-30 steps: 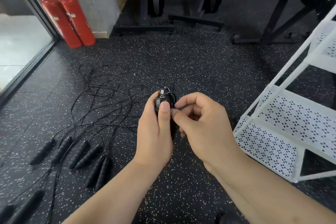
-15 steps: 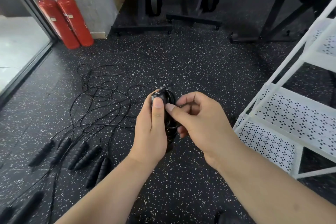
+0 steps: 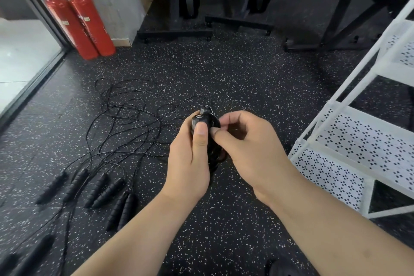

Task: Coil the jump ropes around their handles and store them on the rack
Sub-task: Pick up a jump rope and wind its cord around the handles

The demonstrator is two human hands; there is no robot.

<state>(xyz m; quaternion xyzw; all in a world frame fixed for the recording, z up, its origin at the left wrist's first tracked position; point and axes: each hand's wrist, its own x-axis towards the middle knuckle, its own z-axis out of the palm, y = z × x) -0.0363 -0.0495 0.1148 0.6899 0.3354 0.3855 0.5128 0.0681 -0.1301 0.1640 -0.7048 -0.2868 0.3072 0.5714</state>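
Note:
My left hand [image 3: 190, 159] grips a pair of black jump rope handles [image 3: 207, 119] upright, with black cord coiled around them and my thumb pressed on the front. My right hand [image 3: 248, 148] pinches the cord at the right side of the bundle, just below the handle tops. Several more black jump rope handles [image 3: 105, 188] lie in pairs on the floor at the left, their thin cords [image 3: 125, 119] tangled in loops beyond them. The white perforated rack [image 3: 358, 152] stands on the right, close to my right hand.
Two red fire extinguishers [image 3: 78, 22] stand by the wall at the far left, next to a glass door. Black gym machine bases [image 3: 174, 33] sit at the back. More handles [image 3: 29, 257] lie at the lower left edge. The floor is black speckled rubber.
My hands and the bundle have barely shifted. My right fingers have moved slightly along the coiled cord near the handle tops.

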